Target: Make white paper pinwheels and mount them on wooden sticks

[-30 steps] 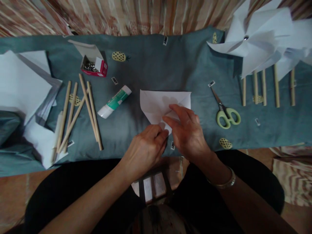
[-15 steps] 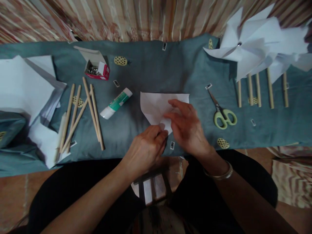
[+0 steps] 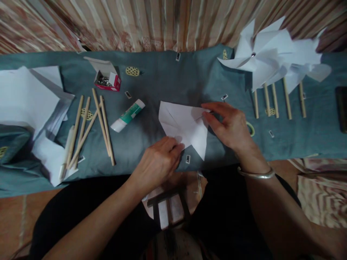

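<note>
Between left hand (image 3: 159, 156) and right hand (image 3: 230, 124), touching both, lies white paper (image 3: 183, 122).

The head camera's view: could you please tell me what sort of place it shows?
Probably a craft corner, perhaps at home, though little of the room shows: paper pinwheels, loose wooden sticks and creased white paper suggest it.

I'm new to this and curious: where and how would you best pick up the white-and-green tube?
Probably around the green label on the tube, from above, thumb and fingers on its two long sides. It lies flat and slanted, long and narrow, with cloth showing along both sides for fingertips.
</note>
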Demonstrator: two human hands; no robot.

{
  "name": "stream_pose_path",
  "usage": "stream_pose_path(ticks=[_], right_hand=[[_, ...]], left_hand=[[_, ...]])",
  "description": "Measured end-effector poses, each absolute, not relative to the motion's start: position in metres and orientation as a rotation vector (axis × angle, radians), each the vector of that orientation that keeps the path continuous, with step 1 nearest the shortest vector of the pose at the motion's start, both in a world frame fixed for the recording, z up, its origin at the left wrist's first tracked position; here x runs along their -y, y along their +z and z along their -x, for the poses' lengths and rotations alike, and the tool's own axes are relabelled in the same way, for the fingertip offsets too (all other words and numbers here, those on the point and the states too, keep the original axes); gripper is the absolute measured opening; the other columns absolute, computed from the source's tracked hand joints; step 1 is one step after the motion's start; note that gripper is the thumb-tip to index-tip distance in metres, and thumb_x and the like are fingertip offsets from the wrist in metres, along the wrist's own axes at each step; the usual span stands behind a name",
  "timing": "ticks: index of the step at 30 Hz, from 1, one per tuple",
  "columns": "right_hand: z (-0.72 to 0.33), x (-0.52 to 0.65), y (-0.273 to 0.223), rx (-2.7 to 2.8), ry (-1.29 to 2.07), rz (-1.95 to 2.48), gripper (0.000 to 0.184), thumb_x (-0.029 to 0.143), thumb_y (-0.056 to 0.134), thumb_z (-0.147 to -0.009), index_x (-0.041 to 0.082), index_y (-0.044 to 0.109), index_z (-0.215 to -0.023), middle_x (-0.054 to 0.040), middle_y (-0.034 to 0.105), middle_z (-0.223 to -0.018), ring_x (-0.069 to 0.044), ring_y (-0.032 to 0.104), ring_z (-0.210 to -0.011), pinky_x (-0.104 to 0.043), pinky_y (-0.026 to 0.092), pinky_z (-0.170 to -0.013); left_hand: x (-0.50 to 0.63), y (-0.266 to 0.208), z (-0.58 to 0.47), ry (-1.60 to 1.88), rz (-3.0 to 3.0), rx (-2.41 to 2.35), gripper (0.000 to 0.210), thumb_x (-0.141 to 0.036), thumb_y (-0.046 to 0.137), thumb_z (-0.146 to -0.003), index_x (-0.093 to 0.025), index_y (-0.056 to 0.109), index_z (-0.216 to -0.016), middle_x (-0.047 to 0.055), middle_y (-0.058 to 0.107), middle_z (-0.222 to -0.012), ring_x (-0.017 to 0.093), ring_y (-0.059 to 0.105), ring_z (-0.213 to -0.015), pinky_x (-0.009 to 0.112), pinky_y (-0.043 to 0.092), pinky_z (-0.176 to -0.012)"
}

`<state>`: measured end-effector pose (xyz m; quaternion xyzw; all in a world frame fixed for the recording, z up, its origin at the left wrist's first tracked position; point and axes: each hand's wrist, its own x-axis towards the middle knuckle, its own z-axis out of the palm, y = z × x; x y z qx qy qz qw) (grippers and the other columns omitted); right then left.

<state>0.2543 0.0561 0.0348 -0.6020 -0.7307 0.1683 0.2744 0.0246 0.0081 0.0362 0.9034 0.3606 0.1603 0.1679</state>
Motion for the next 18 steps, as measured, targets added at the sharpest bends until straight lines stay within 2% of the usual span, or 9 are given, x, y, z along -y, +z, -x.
stream_pose_path(ticks=[2,5,11,16,18], right_hand=[[-0.261,-0.054,0.036,1.855,0.542,1.674,0.022,0.027,0.059,-0.087,0.02,0.074,-0.102,-0.0069,0.075,-0.095,-0.024,0.069,-0.086,-0.041,0.054,-0.081],[-0.269,-0.049,0.035,1.672,0.701,1.726,0.02,0.027,0.063,-0.084,0.017,0.076,-0.095,-0.0055,0.073,-0.079,-0.019,0.067,-0.071,-0.034,0.053,-0.068],[-0.274,-0.028,0.031,1.433,1.003,1.653,0.02,0.031,0.072,-0.074,0.019,0.073,-0.089,0.0005,0.07,-0.068,-0.014,0.063,-0.06,-0.027,0.05,-0.056],[-0.272,-0.009,0.03,1.524,1.086,1.698,0.023,0.035,0.068,-0.078,0.02,0.07,-0.096,0.0017,0.068,-0.064,-0.012,0.057,-0.05,-0.024,0.04,-0.044],[-0.271,-0.005,0.031,1.557,1.062,1.735,0.026,0.037,0.067,-0.079,0.019,0.069,-0.099,0.0006,0.069,-0.065,-0.013,0.057,-0.05,-0.024,0.04,-0.044]], left_hand=[[-0.011,0.036,-0.023,0.488,-2.572,-1.006,0.022,-0.015,0.051,-0.092,-0.007,0.065,-0.107,0.011,0.065,-0.095,0.022,0.062,-0.085,0.035,0.057,-0.072],[-0.017,0.035,-0.018,0.565,-2.605,-1.011,0.021,-0.013,0.053,-0.091,-0.009,0.065,-0.107,0.011,0.065,-0.095,0.021,0.061,-0.085,0.034,0.056,-0.071],[-0.04,0.032,-0.006,0.613,-2.721,-1.145,0.021,-0.01,0.05,-0.09,-0.016,0.068,-0.098,0.009,0.067,-0.096,0.022,0.059,-0.088,0.035,0.054,-0.074],[-0.045,0.036,-0.008,0.614,-2.757,-1.263,0.024,-0.01,0.048,-0.09,-0.02,0.067,-0.101,0.007,0.067,-0.102,0.024,0.059,-0.094,0.039,0.051,-0.079],[-0.038,0.038,-0.015,0.664,-2.736,-1.219,0.023,-0.013,0.05,-0.091,-0.019,0.064,-0.107,0.009,0.067,-0.107,0.024,0.059,-0.096,0.041,0.051,-0.08]])
